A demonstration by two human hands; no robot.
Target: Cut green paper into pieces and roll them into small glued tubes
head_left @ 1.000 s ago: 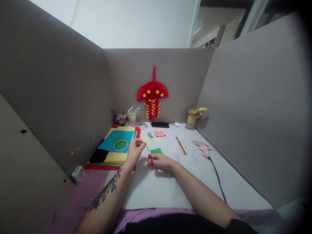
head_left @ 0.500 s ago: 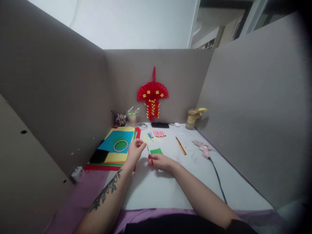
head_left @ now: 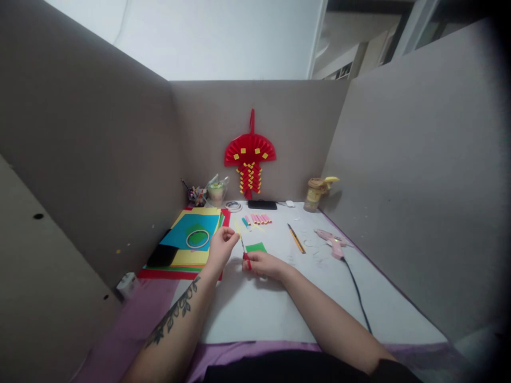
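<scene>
My right hand (head_left: 263, 265) is closed round the red handles of a pair of scissors (head_left: 247, 260), whose blades point up and away. Just left of the blades, my left hand (head_left: 224, 244) pinches a thin yellow strip (head_left: 238, 227) between thumb and fingertips. The strip meets the blade tips, though the exact contact is too small to tell. A green paper piece (head_left: 256, 248) lies on the table behind my right hand. Beyond it are several small pink rolls (head_left: 262, 218) and a blue piece (head_left: 245, 222).
Coloured paper sheets (head_left: 187, 229) with a ring (head_left: 197, 239) are at left. To the right lie a utility knife (head_left: 296, 238) and a pink glue gun (head_left: 334, 242) with its cord. Behind stand cups (head_left: 314, 194) and a phone (head_left: 262, 205); a red ornament (head_left: 250, 151) hangs on the partition.
</scene>
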